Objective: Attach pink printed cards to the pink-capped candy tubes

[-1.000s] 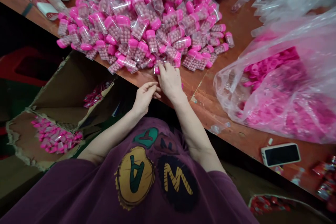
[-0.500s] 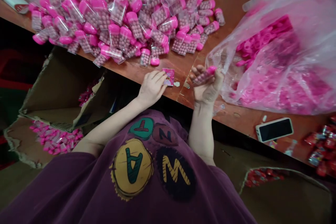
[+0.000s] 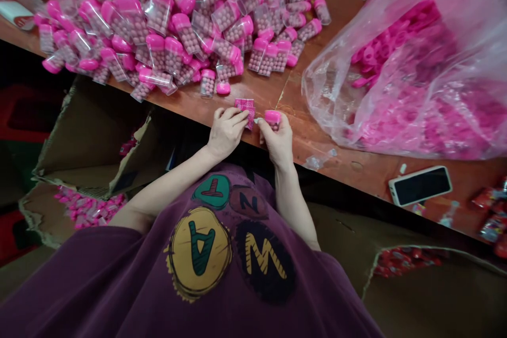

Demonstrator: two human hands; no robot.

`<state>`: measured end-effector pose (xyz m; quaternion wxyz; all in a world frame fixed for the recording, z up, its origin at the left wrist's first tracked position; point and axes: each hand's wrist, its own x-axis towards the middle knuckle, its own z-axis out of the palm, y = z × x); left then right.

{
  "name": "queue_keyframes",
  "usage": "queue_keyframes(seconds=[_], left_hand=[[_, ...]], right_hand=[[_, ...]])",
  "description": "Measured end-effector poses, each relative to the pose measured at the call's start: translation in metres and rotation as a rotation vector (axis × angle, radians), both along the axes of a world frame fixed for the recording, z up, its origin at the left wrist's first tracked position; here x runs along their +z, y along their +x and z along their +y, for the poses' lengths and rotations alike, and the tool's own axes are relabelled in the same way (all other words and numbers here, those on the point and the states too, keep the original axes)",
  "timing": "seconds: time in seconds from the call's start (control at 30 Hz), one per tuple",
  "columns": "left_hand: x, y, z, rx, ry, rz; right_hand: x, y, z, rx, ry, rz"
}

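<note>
Small pink printed labels (image 3: 244, 104) lie at the table's front edge, with the curled fingers of my left hand (image 3: 225, 134) closed over their left side. Just to the right, my right hand (image 3: 280, 142) grips a little clear candy bottle (image 3: 272, 123) with a bright pink cap and pink balls inside. The bottle's lower part is hidden by the fingers. Between the two hands, at my right thumb tip, shows a tiny whitish piece (image 3: 257, 120) too small to name. Beyond my hands rises a big heap of similar capped bottles (image 3: 182, 31).
A clear plastic bag (image 3: 328, 90) of pink plastic parts fills the right side of the wooden table (image 3: 293, 90). A phone (image 3: 420, 186) and red-wrapped items (image 3: 493, 211) lie farther right. Below the edge stand cardboard boxes (image 3: 79, 153), some holding pink or red pieces.
My right hand has swung left and turned over, bringing the bottle from an upturned palm to beside the labels. My left hand stays at the labels. The view has shifted slightly.
</note>
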<state>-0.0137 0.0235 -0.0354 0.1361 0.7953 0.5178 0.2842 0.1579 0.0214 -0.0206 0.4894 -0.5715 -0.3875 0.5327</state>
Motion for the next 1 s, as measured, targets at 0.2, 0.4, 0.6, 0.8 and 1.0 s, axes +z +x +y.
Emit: queue_keyframes(seconds=[0.2, 0.4, 0.6, 0.8, 1.0], left_hand=[[0.009, 0.001, -0.005, 0.039, -0.014, -0.081], [0.018, -0.005, -0.012, 0.136, 0.011, -0.228], [0.039, -0.010, -0.001, 0.254, -0.521, -0.823], [0.050, 0.001, 0.008, 0.250, -0.826, -1.162], [0.051, 0.017, 0.008, 0.404, -0.840, -1.326]], right_hand=[[-0.006, -0.012, 0.013, 0.064, 0.051, -0.204], [-0.006, -0.009, 0.014, 0.030, 0.090, -0.111], [0.014, 0.001, 0.012, 0.099, 0.162, -0.013], [0.016, -0.008, 0.011, 0.132, 0.115, 0.104], [0.007, -0.020, 0.011, 0.037, 0.122, 0.113]])
